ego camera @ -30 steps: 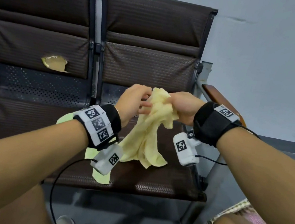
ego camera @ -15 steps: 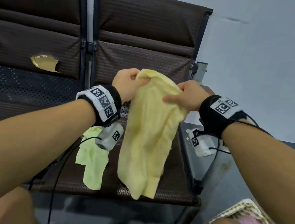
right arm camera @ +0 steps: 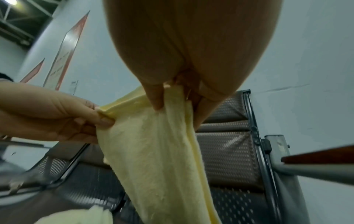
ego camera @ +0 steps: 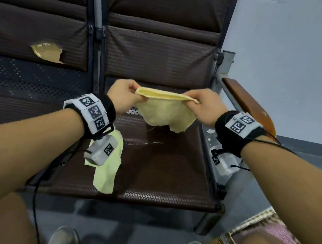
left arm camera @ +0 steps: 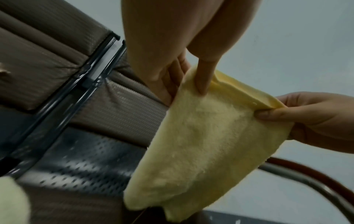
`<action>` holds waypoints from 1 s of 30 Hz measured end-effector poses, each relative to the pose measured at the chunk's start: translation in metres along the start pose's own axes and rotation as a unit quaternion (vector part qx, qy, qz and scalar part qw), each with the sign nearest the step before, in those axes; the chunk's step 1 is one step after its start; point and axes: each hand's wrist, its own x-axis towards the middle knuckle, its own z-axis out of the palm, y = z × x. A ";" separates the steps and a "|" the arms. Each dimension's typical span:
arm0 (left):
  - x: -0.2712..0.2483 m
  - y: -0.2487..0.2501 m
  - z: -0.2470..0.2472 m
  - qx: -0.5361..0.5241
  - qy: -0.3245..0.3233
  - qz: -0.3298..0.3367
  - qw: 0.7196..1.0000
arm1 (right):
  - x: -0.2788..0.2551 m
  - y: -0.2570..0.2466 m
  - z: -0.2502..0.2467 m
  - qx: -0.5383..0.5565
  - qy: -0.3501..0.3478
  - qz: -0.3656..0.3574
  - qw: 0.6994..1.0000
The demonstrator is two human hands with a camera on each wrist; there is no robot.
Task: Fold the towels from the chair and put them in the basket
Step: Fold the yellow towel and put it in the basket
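Observation:
A pale yellow towel point(ego camera: 165, 112) hangs doubled over above the brown chair seat point(ego camera: 161, 164). My left hand point(ego camera: 125, 94) pinches its top left corner and my right hand point(ego camera: 202, 105) pinches the top right corner, so the upper edge is stretched level between them. In the left wrist view the towel point(left arm camera: 201, 148) droops from thumb and fingers; the right wrist view shows the towel point(right arm camera: 153, 151) hanging the same way. A light green towel point(ego camera: 105, 172) lies on the seat's left front, partly hidden by my left wrist. The woven basket point(ego camera: 256, 221) sits low right, behind my right knee.
The chair has a wooden armrest point(ego camera: 248, 104) on the right and a torn backrest point(ego camera: 47, 53) on the neighbouring seat at left. Something pink point(ego camera: 283, 236) lies in the basket. My shoes point(ego camera: 65, 240) stand on the grey floor below the seat.
The towel hung long half a second ago; now it is doubled and shorter, with my hands further apart and lower. The view has tilted down toward the seat.

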 end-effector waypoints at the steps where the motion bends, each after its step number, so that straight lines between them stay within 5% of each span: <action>1: -0.007 -0.014 0.002 0.029 -0.049 -0.032 0.998 | -0.007 0.004 0.012 -0.016 -0.045 0.006 0.999; 6: -0.049 -0.058 0.010 0.047 -0.334 -0.174 0.925 | -0.045 0.024 0.068 -0.003 -0.284 0.084 0.955; 10: -0.064 -0.067 0.012 0.042 -0.417 -0.225 0.880 | -0.062 0.038 0.089 0.199 -0.385 0.205 0.877; 13: -0.060 -0.074 0.021 0.070 -0.385 -0.220 0.894 | -0.056 0.044 0.094 0.227 -0.345 0.209 0.886; 18: -0.031 -0.100 0.040 0.065 -0.156 -0.155 0.973 | -0.029 0.060 0.109 0.212 -0.117 0.194 0.951; 22: -0.017 -0.121 0.059 0.082 -0.057 -0.137 0.986 | -0.006 0.063 0.135 0.157 -0.023 0.187 0.969; 27: -0.020 -0.136 0.073 0.232 -0.087 -0.151 0.957 | -0.001 0.057 0.148 0.043 0.002 0.178 0.983; 30: -0.032 -0.140 0.070 0.260 -0.135 -0.086 0.952 | -0.018 0.055 0.153 0.019 -0.078 0.129 0.988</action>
